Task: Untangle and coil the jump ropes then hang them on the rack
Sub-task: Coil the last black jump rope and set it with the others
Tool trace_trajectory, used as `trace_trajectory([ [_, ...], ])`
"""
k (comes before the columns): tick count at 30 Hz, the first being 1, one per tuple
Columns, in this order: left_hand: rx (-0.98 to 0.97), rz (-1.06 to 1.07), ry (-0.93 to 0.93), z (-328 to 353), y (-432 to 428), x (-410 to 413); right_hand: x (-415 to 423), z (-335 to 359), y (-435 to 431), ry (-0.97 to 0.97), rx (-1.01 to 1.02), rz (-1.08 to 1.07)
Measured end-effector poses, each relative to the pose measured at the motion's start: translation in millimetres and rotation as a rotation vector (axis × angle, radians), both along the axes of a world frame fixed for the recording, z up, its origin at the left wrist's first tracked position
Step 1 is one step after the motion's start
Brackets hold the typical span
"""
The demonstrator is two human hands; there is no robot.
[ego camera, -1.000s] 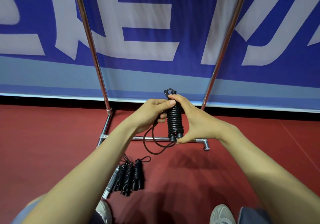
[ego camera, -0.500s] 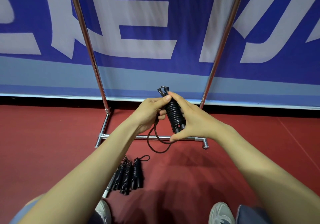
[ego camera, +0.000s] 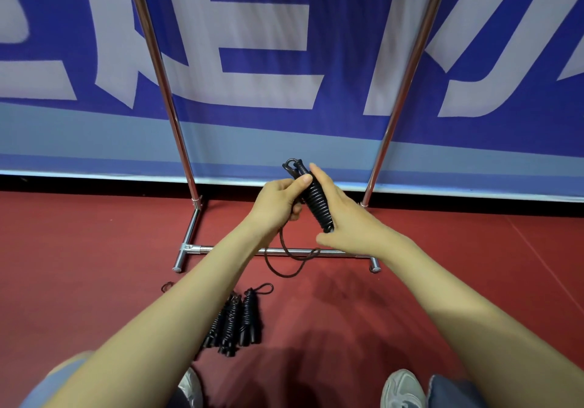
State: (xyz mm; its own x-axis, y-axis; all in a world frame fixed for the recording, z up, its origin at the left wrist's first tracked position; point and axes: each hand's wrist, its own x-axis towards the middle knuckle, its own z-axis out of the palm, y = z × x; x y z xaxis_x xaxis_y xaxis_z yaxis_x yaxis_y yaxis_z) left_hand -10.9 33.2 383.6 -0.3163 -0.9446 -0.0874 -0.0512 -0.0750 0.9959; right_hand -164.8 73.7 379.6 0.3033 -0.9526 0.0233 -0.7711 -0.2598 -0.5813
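- Hands meet mid-frame, in front of rack's base; left hand (ego camera: 278,202) and right hand (ego camera: 350,221) both on one black jump rope (ego camera: 316,200).
- Rope is wound in tight turns around its handles, bundle tilted, top end leaning left, a small loop sticking out at top.
- Left hand fingers closed on upper part of bundle, thumb pressed on top near the loop.
- Right hand fingers wrapped around bundle from the right side, thumb under its lower end; gripping it.
- Loose tail of rope (ego camera: 286,262) hangs down from left hand, curving in a loop above the floor, crossing in front of the rack's low bar.
- Coiled ropes (ego camera: 235,322), three or so black bundles, lie side by side on the red floor (ego camera: 442,281), near left forearm, well apart from held one.
- Rack (ego camera: 164,91): two chrome uprights and a low crossbar, standing on floor before a blue-and-white banner (ego camera: 268,60).
- Shoes (ego camera: 401,388) at bottom edge.
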Motion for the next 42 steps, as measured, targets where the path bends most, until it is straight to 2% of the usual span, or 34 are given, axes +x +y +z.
trace_trajectory([
  [3,-0.097,-0.059,-0.244,5.7,2.2,4.2,0.4,1.4,-1.4,0.069,-0.102,-0.115],
  [5,-0.110,-0.065,-0.279,4.5,1.7,7.0,0.4,1.8,-1.8,0.108,-0.130,-0.124],
  [6,-0.107,-0.069,-0.237,3.1,0.6,8.3,0.4,1.6,-1.8,0.099,-0.138,-0.135],
  [9,-0.112,-0.125,-0.071,0.2,-1.5,11.3,0.2,2.5,-2.7,-0.082,-0.182,-0.201],
  [13,-0.187,-0.235,-0.077,5.7,-3.2,16.9,-0.1,10.6,-1.0,-0.347,-0.230,-0.254],
  [17,-0.133,-0.249,0.011,8.9,-7.1,24.9,-12.6,23.4,-0.4,-0.654,-0.111,-0.286],
  [20,-0.077,-0.193,0.073,6.9,-8.2,29.1,-19.3,30.8,4.5,-0.803,0.002,-0.165],
  [23,-0.026,-0.147,-0.007,1.8,-10.7,33.9,-20.0,36.6,10.9,-0.855,0.183,0.020],
  [25,-0.039,-0.191,-0.087,0.7,-8.9,35.6,-24.9,41.0,15.1,-0.831,0.323,0.144],
  [28,-0.122,-0.255,-0.234,4.2,-6.6,37.9,-36.3,45.0,20.5,-0.671,0.505,0.264],
  [31,-0.169,-0.343,-0.383,12.6,-5.9,38.3,-38.8,41.4,22.3,-0.489,0.625,0.271],
  [35,-0.261,-0.350,-0.619,9.4,0.7,24.2,-29.2,30.1,20.1,-0.230,0.650,0.214],
  [37,-0.270,-0.257,-0.633,4.0,3.9,16.5,-25.0,25.3,19.9,-0.157,0.624,0.162],
  [42,-0.276,-0.035,-0.496,4.7,13.9,1.5,-21.5,23.7,17.7,-0.078,0.513,0.020],
])
